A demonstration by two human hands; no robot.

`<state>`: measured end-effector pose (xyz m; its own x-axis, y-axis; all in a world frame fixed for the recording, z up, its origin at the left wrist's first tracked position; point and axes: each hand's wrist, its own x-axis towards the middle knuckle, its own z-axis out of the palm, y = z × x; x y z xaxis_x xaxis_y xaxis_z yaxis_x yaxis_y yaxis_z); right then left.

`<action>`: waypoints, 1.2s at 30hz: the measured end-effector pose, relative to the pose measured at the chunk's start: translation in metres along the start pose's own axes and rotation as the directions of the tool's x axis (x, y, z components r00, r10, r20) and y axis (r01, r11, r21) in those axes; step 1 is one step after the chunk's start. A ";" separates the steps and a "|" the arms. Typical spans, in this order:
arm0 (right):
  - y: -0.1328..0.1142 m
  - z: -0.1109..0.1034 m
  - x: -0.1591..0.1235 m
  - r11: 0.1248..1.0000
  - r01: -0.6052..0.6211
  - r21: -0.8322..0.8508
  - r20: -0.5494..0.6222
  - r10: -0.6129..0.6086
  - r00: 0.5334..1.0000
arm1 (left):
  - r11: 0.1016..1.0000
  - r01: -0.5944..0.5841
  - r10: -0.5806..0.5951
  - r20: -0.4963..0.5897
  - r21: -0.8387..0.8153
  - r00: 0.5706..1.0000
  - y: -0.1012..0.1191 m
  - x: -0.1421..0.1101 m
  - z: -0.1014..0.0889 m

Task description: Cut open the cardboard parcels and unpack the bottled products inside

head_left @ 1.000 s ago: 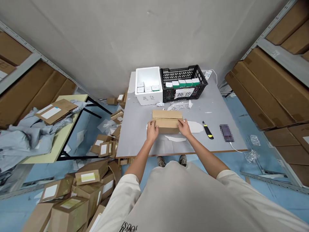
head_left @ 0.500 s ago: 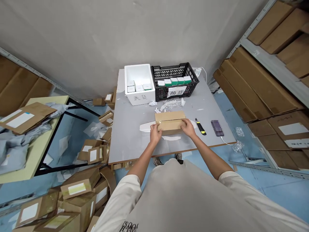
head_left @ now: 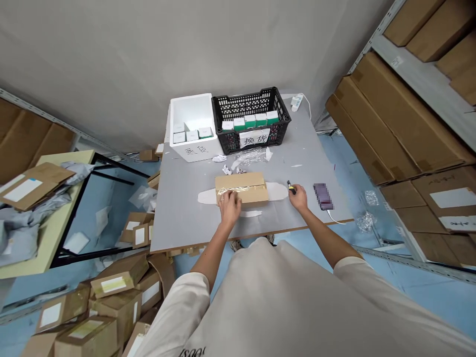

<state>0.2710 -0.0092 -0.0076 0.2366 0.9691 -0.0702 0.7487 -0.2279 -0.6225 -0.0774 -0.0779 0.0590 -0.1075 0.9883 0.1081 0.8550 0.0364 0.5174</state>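
A small brown cardboard box with clear tape along its top lies on the grey table, closed. On its front left part rests my left hand, fingers bent over the top and holding it in place. To the right of the box, my right hand is closed around a black and yellow utility knife. The palm hides most of its handle. A white oval patch on the table surface shows at both sides of the box.
Behind the box stand a white foam box and a black plastic crate, both holding small white boxes. Crumpled clear plastic lies before them. A phone with a cable lies right. Cartons are piled at left; shelves flank the table.
My right hand has left the box and taken hold of the utility knife. My left hand has shifted from the box's left end onto its top. The view has turned slightly right.
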 end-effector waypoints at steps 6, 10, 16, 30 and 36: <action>0.060 0.000 0.024 0.963 -0.080 -0.259 0.169 0.127 0.977 | 0.999 0.039 -0.040 0.015 0.033 0.999 0.009 -0.001 0.008; 0.077 0.009 0.030 0.946 -0.060 -0.318 0.244 0.143 0.959 | 0.996 0.078 -0.078 0.013 0.048 0.997 0.012 -0.002 0.010; 0.086 0.015 0.032 0.954 -0.036 -0.299 0.283 0.124 0.951 | 0.994 0.086 -0.087 0.007 0.060 0.996 0.015 -0.005 0.013; 0.001 -0.032 0.055 0.785 -0.283 0.551 0.115 0.264 0.958 | 0.999 -0.021 0.019 0.054 0.024 0.998 0.001 -0.012 -0.004; -0.117 -0.041 0.033 0.870 0.124 0.477 0.245 -0.267 0.932 | 0.999 -0.051 0.051 0.000 -0.002 0.999 -0.027 -0.014 -0.019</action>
<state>0.2165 0.0452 0.0953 -0.1316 0.9872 -0.0900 0.3855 -0.0327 -0.9221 -0.1082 -0.0958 0.0600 -0.0639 0.9889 0.1339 0.8585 -0.0139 0.5126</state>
